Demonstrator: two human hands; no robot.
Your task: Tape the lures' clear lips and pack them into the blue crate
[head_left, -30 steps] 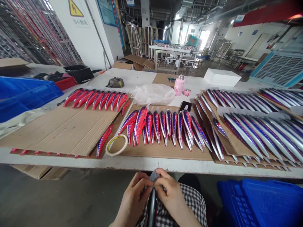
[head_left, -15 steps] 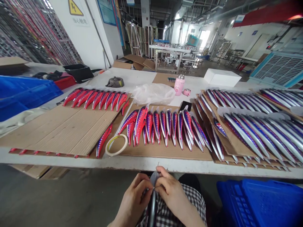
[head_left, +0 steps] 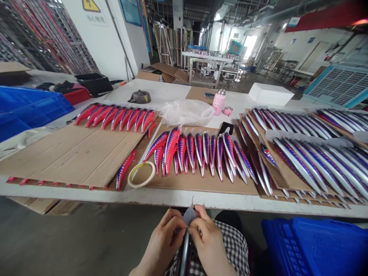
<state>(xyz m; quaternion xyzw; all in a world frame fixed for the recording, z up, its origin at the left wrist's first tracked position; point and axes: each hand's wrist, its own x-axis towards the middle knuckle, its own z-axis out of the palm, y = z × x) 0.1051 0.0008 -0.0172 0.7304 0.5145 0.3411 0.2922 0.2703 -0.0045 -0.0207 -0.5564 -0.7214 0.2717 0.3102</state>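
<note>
Over the checked cloth on my lap, a dark, shiny fishing lure (head_left: 185,251) points toward me, with its clear lip (head_left: 189,216) at the far end. My left hand (head_left: 167,235) pinches at the base of the lip from the left. From the right, my right hand (head_left: 209,238) pinches the same spot with thumb and forefinger. A thin wire-like end (head_left: 193,199) sticks up past the lip. What exactly lies between the fingertips is too small to make out. Beyond the table edge, a row of red, purple and silver lures (head_left: 198,151) lies on cardboard.
A masking tape roll (head_left: 141,184) sits near the table's front edge. Cardboard sheets (head_left: 66,157) bear red lures at left; stacked silver lures (head_left: 316,165) lie at right. Behind are a plastic bag (head_left: 186,113) and pink bottle (head_left: 219,103). A blue crate (head_left: 316,245) stands low at right.
My right forefinger and thumb have drawn in slightly, and the right wrist has turned a little. The lure and my left hand stay almost in place.
</note>
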